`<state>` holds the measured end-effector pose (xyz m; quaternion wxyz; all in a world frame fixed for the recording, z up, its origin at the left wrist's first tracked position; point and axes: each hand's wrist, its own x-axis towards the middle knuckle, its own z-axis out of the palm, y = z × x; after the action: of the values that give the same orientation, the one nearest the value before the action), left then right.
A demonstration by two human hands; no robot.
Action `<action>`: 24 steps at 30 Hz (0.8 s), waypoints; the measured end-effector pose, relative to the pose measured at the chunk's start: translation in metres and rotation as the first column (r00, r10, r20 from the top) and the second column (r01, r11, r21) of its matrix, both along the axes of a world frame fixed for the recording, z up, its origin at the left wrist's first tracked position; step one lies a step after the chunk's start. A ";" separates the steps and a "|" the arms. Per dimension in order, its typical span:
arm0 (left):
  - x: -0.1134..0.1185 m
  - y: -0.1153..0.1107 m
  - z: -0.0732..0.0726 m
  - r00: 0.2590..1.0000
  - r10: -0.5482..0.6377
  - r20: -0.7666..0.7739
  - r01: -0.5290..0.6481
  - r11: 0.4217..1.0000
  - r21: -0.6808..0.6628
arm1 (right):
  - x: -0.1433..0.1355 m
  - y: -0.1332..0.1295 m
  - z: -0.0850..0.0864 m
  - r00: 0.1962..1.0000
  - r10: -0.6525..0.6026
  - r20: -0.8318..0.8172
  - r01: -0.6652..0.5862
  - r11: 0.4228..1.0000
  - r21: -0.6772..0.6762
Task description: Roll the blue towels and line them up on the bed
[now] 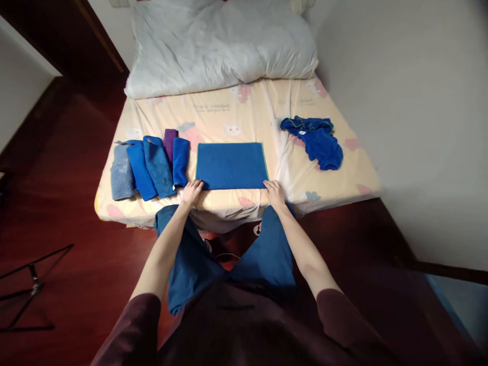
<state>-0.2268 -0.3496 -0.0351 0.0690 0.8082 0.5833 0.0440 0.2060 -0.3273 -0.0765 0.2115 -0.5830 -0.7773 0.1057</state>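
Left hand (191,192) and right hand (274,192) pinch the blue towel's (231,165) near corners (fingers narrow), cloth lying flat just beyond the fingertips.

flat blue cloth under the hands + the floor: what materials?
Flat blue cloth: looks like soft matte terry or microfibre, with a thin greenish edge binding; the weave is too small to confirm. Both hands, left hand and right hand, rest at its near corners. Floor: reddish-brown, semi-gloss, probably wood or laminate.

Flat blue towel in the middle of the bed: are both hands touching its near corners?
Touching. The head view shows the left hand resting on the near left corner of the flat blue towel and the right hand on its near right corner.
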 end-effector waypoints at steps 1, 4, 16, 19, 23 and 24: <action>0.001 0.002 0.001 1.000 0.013 -0.005 -0.013 1.000 -0.004 | -0.001 0.002 0.001 1.000 -0.002 0.014 0.002 1.000 0.000; -0.002 0.001 0.004 0.999 0.016 -0.029 -0.017 1.000 -0.024 | 0.002 0.005 0.002 1.000 0.010 0.019 -0.010 1.000 -0.005; -0.023 -0.036 -0.003 0.970 0.098 0.222 -0.075 0.991 -0.107 | 0.036 -0.014 0.002 0.979 0.081 -0.190 -0.101 0.990 -0.099; -0.017 -0.030 -0.006 0.931 0.198 0.305 -0.180 0.980 -0.086 | 0.032 -0.008 0.006 0.960 -0.028 -0.279 -0.013 0.989 -0.147; -0.013 -0.031 0.000 0.892 0.304 0.335 -0.293 0.952 -0.086 | 0.024 -0.004 0.009 0.861 -0.184 -0.475 0.067 0.965 -0.253; -0.013 -0.032 0.003 0.875 0.338 0.347 -0.324 0.941 -0.098 | 0.022 -0.004 0.009 0.840 -0.202 -0.503 0.071 0.961 -0.268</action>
<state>-0.2397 -0.3818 -0.0325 0.1804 0.6734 0.6911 0.1910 0.2284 -0.3314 -0.0676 0.3514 -0.6071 -0.6274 0.3381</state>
